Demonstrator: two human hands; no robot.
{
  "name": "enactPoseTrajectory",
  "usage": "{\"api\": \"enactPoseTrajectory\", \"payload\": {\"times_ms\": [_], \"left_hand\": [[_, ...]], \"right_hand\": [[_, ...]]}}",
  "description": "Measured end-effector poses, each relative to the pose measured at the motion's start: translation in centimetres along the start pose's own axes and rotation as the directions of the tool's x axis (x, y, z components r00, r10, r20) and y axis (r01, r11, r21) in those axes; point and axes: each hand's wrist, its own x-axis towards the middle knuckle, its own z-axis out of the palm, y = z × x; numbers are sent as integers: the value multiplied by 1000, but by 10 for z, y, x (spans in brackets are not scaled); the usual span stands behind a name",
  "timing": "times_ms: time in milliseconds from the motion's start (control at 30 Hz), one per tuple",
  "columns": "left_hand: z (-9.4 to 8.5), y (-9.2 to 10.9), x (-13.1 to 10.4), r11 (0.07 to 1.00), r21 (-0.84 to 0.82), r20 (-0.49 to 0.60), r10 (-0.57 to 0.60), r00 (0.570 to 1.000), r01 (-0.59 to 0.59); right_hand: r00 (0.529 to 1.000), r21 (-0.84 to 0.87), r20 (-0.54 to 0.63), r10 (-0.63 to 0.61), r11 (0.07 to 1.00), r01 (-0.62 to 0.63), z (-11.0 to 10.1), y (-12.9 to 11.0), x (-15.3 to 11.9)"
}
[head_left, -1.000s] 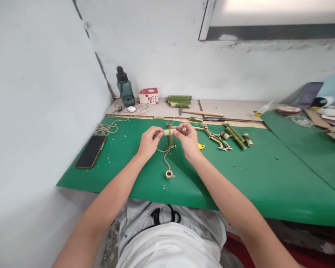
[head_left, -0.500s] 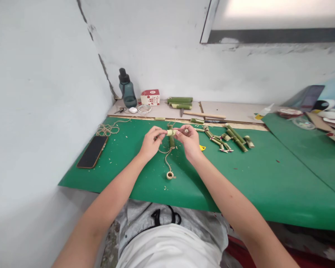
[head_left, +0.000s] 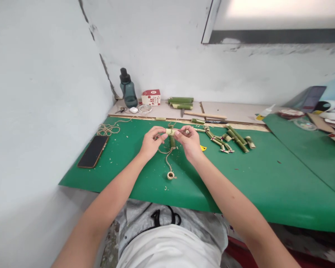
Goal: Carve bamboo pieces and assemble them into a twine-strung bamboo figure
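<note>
A short pale-green bamboo piece (head_left: 170, 132) is held level between my two hands. My left hand (head_left: 152, 142) pinches its left end, and my right hand (head_left: 189, 143) grips its right end between thumb and fingers. Under it lies a longer green bamboo tube (head_left: 172, 142), partly hidden by the held piece. A twine cord (head_left: 168, 162) runs from this tube's near end to a small bamboo ring (head_left: 170, 175) on the green mat (head_left: 145, 182).
Left of my hands lie a phone (head_left: 93, 151) and a twine coil (head_left: 108, 129). To the right are jointed bamboo pieces (head_left: 217, 140) and cut tubes (head_left: 237, 137). A hammer (head_left: 205, 115), bottle (head_left: 128, 90) and box (head_left: 151, 98) stand or lie along the back.
The bamboo piece has shifted very slightly between my fingers. Both hands keep their grip, and the view has moved a little.
</note>
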Motion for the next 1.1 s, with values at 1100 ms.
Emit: {"api": "enactPoseTrajectory", "payload": {"times_ms": [1100], "left_hand": [[-9, 20, 8, 700, -604, 50, -443, 895, 381]], "right_hand": [[838, -459, 34, -545, 737, 497, -3, -12, -22]]}}
